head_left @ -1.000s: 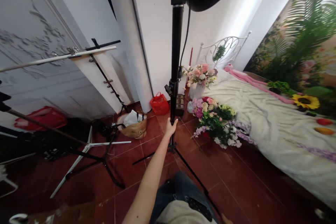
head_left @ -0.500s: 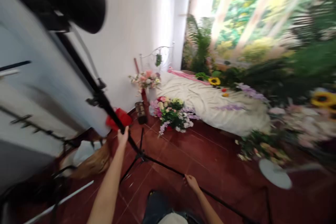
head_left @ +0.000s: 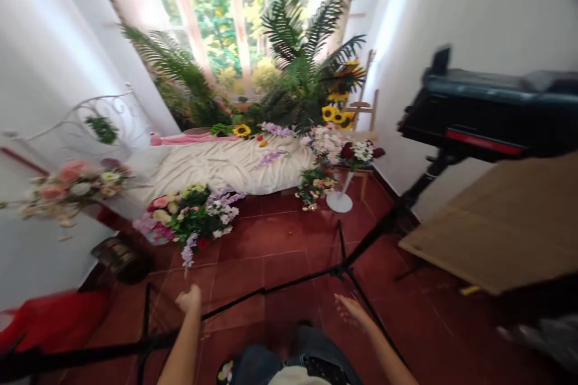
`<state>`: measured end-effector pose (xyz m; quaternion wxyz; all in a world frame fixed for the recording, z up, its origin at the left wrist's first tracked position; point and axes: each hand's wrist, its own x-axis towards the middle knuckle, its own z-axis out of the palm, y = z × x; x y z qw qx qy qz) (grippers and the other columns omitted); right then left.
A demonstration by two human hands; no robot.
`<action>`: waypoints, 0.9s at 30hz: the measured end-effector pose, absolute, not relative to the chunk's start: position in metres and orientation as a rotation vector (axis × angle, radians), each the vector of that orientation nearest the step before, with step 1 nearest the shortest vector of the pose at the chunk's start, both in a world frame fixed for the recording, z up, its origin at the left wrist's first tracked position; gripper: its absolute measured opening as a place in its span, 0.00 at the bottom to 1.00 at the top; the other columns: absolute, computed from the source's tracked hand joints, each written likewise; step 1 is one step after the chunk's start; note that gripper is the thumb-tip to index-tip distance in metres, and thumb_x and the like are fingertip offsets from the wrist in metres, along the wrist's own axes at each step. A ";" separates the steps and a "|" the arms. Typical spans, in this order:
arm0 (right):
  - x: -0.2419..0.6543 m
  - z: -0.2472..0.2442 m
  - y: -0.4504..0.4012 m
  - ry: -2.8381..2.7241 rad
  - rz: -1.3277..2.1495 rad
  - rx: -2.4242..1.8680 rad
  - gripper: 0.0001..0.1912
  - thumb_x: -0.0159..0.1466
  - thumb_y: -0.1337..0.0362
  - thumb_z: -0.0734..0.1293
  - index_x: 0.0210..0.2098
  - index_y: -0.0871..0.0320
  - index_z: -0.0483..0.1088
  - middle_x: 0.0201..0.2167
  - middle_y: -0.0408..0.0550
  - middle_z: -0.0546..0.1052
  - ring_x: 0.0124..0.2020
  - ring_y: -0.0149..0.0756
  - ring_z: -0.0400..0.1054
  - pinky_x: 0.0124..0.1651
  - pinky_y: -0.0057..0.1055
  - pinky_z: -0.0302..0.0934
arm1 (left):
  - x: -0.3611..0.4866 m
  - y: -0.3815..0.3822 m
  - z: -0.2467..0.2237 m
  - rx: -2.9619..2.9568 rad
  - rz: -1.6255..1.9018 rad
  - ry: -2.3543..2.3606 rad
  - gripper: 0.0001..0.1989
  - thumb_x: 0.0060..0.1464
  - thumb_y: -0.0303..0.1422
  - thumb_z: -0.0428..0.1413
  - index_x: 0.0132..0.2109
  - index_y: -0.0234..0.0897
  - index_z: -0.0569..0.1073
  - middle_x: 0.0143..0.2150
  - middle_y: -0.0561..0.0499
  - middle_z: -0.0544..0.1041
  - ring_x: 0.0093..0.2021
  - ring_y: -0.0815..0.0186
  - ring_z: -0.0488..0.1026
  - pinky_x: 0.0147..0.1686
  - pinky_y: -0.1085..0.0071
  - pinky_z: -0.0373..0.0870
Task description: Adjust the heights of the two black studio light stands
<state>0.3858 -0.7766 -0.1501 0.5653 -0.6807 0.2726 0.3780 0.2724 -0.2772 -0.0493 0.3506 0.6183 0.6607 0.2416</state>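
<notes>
My left hand (head_left: 189,299) hangs over the tiled floor with its fingers loosely bent and nothing visible in it. The pole of a black light stand (head_left: 81,356) runs past at its lower left, and that stand's top is out of view. My right hand (head_left: 352,311) has its fingers apart and holds nothing I can see. It is beside the leg of a second light stand (head_left: 383,219), which carries a large black lamp (head_left: 487,117). A thin black stand leg (head_left: 289,283) stretches along the floor between my hands.
Bunches of flowers (head_left: 194,213) stand before a bed with a cream sheet (head_left: 217,165). A white round-based stand (head_left: 339,201), palm leaves (head_left: 298,66) and an easel (head_left: 361,108) are farther back. Red cloth (head_left: 58,319) lies left; a brown board (head_left: 506,216) leans at right.
My view has swung right, bringing the second lamp into sight. My left hand has let go of the first stand's pole, and my right hand has come off the thin leg.
</notes>
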 end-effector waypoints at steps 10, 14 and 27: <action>0.481 -0.032 -0.882 0.586 0.643 -0.613 0.17 0.67 0.54 0.56 0.30 0.58 0.67 0.23 0.42 0.72 0.18 0.23 0.62 0.20 0.19 0.53 | 0.558 -0.614 -0.023 1.443 0.084 0.229 0.11 0.46 0.34 0.59 0.37 0.33 0.71 0.32 0.46 0.77 0.36 0.64 0.76 0.43 0.63 0.71; 0.530 0.024 -0.900 0.366 0.533 -0.298 0.19 0.67 0.51 0.54 0.32 0.57 0.66 0.21 0.41 0.69 0.18 0.25 0.59 0.17 0.20 0.51 | 0.602 -0.711 0.018 1.473 0.019 -0.187 0.18 0.47 0.38 0.60 0.44 0.35 0.71 0.43 0.43 0.76 0.44 0.64 0.74 0.49 0.63 0.67; 0.577 0.068 -0.918 0.484 0.652 0.024 0.17 0.68 0.56 0.55 0.24 0.56 0.55 0.15 0.36 0.59 0.14 0.24 0.52 0.15 0.19 0.47 | 0.646 -0.805 0.049 1.602 -0.033 -0.265 0.20 0.46 0.48 0.57 0.32 0.34 0.73 0.27 0.49 0.75 0.28 0.66 0.73 0.31 0.70 0.70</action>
